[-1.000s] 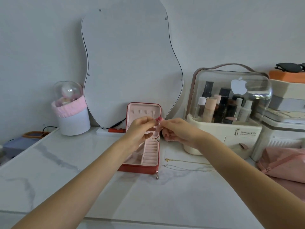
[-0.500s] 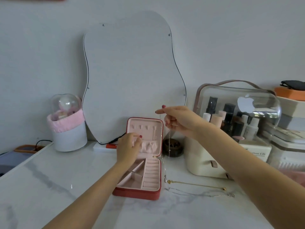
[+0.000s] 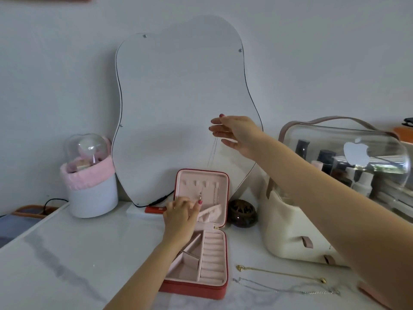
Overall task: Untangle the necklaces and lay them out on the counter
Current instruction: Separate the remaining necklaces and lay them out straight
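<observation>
R hand (image 3: 239,133): raised in front of mirror (image 3: 178,108), grip pinching top of thin silver chain (image 3: 213,151), which hangs down toward open jewelry box (image 3: 201,253).
L hand (image 3: 181,214): at box lid pocket, fingertips pinching chain's lower end w/ small pendant (image 3: 200,200).
Gold necklace (image 3: 281,274): flat on desk (image 3: 78,253), R of box.
Silver necklace (image 3: 286,288): flat on desk, just in front of gold one, apart.

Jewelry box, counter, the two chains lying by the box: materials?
Jewelry box: red leather-like shell with a grained look, matte pink velvety lining. Counter: glossy white marble or a marble-look slab, grey veining. Upper chain: gold-toned metal, shiny. Lower chain: silver-toned metal. Whether solid or plated cannot be told.
</observation>
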